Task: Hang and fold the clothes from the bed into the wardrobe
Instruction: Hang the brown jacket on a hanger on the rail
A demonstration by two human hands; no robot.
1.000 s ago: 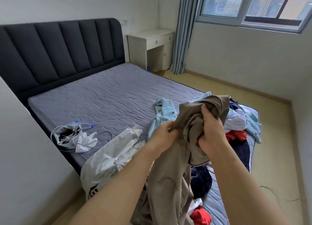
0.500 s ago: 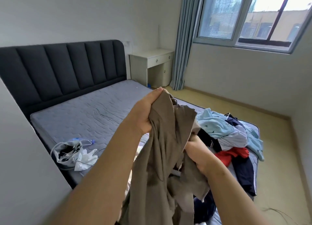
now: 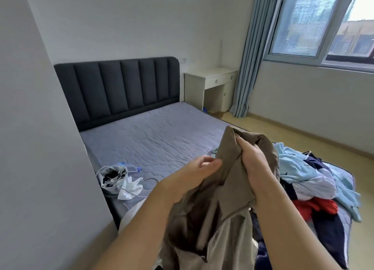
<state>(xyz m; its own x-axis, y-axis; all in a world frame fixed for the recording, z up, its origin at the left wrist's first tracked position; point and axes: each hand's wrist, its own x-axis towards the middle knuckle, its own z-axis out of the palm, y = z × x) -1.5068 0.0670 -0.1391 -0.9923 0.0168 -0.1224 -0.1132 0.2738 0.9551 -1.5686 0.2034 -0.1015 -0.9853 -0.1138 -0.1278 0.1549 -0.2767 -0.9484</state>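
Two grips work one olive-brown fabric garment (image 3: 232, 188), raised over the grey quilted bed (image 3: 151, 140) beside the heap of blue, red and navy clothes (image 3: 299, 168). The right grip (image 3: 255, 164) is clenched round a bunched upper fold; the left grip (image 3: 194, 170) lies half curled at the cloth's edge, pinching or not I cannot tell. Probably best: find the shoulder seams, then shake it flat.

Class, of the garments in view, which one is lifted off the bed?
The brown garment, gripped by the right hand; the light blue clothes, red clothes and navy clothes lie heaped on the mattress.
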